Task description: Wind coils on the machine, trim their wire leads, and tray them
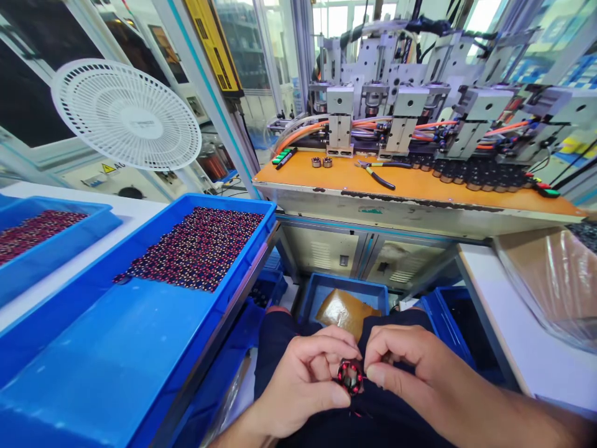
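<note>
Fingers of the person's left hand (308, 379) grasp a small, dark ring-shaped part with red windings (357, 378), thumb below and fingertips above, its open face turned up toward the camera. Just beside it, the right hand (413, 366) is curled, thumb and forefinger drawn close together at the ring's edge; whether they pinch a fine strand or nothing, I cannot tell.

The step in hand looks like close work on that rim, by my judgement picking at or checking the windings. Such a move calls for a firm left hold and a light, precise right fingertip, since thin windings would probably snag or bend easily.

The ring looks hard and round, with red bundles spaced about its hollow centre. Left of the fingers and farther off, a smooth, glossy blue plastic tray (102, 342) holds a dense, grainy layer of small dark parts flecked red and gold (200, 249). Just beyond the fingers lies shiny, creased brown paper (344, 308). Well ahead, pliers with black-and-yellow handles (383, 181) rest on a chipped-edged orange surface (336, 178).
</note>
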The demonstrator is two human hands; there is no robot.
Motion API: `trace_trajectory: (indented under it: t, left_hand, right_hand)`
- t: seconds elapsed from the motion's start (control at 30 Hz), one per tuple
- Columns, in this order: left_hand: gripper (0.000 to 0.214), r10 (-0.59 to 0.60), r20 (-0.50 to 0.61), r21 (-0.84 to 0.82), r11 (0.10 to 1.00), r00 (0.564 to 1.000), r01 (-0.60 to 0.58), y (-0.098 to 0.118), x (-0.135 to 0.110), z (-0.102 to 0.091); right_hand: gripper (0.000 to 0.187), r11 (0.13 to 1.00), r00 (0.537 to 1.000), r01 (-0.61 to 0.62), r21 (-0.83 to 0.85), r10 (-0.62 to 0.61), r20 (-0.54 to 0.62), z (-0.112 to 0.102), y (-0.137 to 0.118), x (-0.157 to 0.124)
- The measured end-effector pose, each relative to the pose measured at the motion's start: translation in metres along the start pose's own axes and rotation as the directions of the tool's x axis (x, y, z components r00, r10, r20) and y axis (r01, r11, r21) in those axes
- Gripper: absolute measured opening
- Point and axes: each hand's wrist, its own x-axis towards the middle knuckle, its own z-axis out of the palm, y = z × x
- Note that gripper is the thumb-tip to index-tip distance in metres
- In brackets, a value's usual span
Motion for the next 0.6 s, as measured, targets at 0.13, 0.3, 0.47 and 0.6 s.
trace_trajectory:
  t: [0.13, 0.3, 0.47, 0.6]
  left_hand:
    - [0.037, 0.024, -0.004, 0.044, 0.999, 1.0, -0.024, -0.002, -0.001, 0.0]
    - [0.037, 0.01, 0.005, -0.007, 1.0, 1.0, -0.01, -0.002, -0.002, 0.003]
    - [0.031, 0.024, -0.006, 0.016, 1.0, 1.0, -0.024, -0.001, 0.0, 0.005]
    - [0.032, -0.006, 0.019, -0.07, 0.998, 1.0, 0.008, -0.003, -0.001, 0.005]
  right_hand:
    - [0.019, 0.999, 1.0, -0.017, 0.045, 0.017, 0.005, 0.001, -0.001, -0.001]
    - [0.02, 0.996, 0.999, -0.04, 0.075, 0.04, 0.008, 0.005, -0.004, -0.001]
    - [0.017, 1.0, 0.997, -0.026, -0.005, 0.026, 0.076, -0.001, -0.003, -0.01]
    - [0.008, 0.95, 0.983, 0.184, -0.252, -0.182, 0.029, -0.012, 0.011, -0.02]
